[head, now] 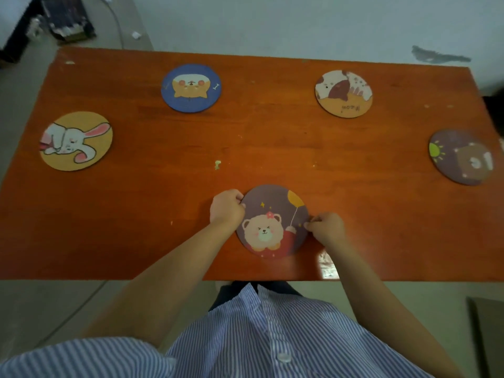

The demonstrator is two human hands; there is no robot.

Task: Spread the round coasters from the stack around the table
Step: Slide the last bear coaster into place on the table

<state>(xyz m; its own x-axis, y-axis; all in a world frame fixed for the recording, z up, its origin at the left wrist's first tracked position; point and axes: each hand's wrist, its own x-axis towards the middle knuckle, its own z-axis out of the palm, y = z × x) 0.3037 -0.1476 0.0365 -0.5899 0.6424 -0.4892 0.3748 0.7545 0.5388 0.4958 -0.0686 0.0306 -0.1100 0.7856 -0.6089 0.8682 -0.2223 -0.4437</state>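
Note:
A purple bear-and-balloon coaster [272,222] lies near the front middle of the orange table [163,214]. My left hand [227,208] pinches its left edge and my right hand [326,227] pinches its right edge. Other round coasters lie apart on the table: a yellow rabbit coaster [76,141] at the left, a blue dog coaster [191,88] at the back left, a cow coaster [343,93] at the back right, and a purple sun-and-bear coaster [461,156] at the far right. I cannot tell whether the held coaster is single or tops a stack.
A small pale chip [217,164] marks the table's middle. The table's front edge runs just above my striped shirt [272,336]. A dark box [68,20] and a cable [117,25] lie on the floor beyond the back left corner.

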